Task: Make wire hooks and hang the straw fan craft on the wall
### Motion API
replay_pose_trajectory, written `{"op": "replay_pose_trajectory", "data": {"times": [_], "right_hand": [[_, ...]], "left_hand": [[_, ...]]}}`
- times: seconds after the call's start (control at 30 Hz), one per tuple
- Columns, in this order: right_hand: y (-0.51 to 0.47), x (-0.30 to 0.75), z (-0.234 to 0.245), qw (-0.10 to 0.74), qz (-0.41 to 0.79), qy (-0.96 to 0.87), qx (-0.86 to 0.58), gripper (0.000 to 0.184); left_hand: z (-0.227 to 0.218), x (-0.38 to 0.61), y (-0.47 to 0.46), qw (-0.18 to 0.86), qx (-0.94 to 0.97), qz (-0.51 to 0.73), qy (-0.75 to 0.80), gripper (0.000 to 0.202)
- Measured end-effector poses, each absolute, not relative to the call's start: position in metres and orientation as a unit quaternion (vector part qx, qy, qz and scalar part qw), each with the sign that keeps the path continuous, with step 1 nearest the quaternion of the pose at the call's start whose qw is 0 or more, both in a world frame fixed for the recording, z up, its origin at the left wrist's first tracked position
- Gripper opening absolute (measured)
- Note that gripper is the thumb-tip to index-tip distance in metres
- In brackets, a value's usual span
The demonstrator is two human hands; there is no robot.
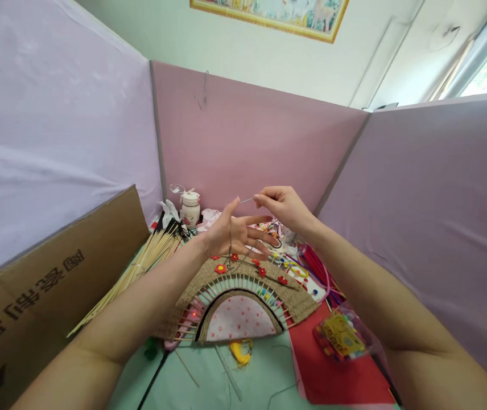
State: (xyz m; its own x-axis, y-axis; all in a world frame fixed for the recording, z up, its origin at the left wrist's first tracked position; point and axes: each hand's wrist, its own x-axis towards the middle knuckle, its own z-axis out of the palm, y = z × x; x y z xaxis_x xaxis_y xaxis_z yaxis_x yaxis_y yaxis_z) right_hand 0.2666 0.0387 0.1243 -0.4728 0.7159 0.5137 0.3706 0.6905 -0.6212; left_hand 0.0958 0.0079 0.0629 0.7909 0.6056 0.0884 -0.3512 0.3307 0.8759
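My left hand (238,232) is held palm up with its fingers spread above a fan-shaped piece. A thin grey thread (230,242) crosses its palm and runs around the fingers. My right hand (284,206) pinches the thread to the right of the left thumb, and a short length stretches straight between them. Below lies the half-round fan (307,304), with a woven twine band, thin stick ribs and a pink dotted centre (240,320). Small red flowers (220,269) with yellow middles sit on the band. My left hand hides part of the band's upper edge.
Bamboo sticks (141,265) and a cardboard sheet (56,285) lie left. A white bottle (190,209) stands behind. At right are red paper (337,378), a plastic box of coloured pieces (341,336) and pipe cleaners (314,265). Yellow thread (240,353) lies in front.
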Motion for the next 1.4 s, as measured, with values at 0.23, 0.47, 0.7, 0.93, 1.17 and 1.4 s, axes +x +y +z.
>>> {"op": "replay_pose_trajectory", "data": {"times": [0.23,0.47,0.7,0.93,1.17,1.4], "right_hand": [[0.033,0.272,0.134,0.319,0.487,-0.721,-0.376,0.031],[0.031,0.274,0.124,0.243,0.685,-0.603,-0.328,0.032],[0.031,0.271,0.123,0.12,0.675,-0.632,-0.362,0.034],[0.024,0.276,0.112,0.136,0.584,-0.693,-0.401,0.03],[0.01,0.277,0.08,0.303,0.711,-0.601,-0.201,0.035],[0.009,0.279,0.068,0.295,0.717,-0.598,-0.201,0.038]], "left_hand": [[0.044,0.107,0.001,0.704,0.577,0.336,0.243,0.077],[0.019,0.119,-0.015,0.556,0.679,0.352,0.327,0.062],[0.008,0.119,-0.034,0.521,0.715,0.308,0.349,0.059],[0.028,0.094,-0.028,0.716,0.535,0.375,0.247,0.042],[0.055,0.092,-0.025,0.7,0.463,0.495,0.226,0.029],[0.069,0.068,-0.017,0.732,0.479,0.399,0.276,0.024]]}}
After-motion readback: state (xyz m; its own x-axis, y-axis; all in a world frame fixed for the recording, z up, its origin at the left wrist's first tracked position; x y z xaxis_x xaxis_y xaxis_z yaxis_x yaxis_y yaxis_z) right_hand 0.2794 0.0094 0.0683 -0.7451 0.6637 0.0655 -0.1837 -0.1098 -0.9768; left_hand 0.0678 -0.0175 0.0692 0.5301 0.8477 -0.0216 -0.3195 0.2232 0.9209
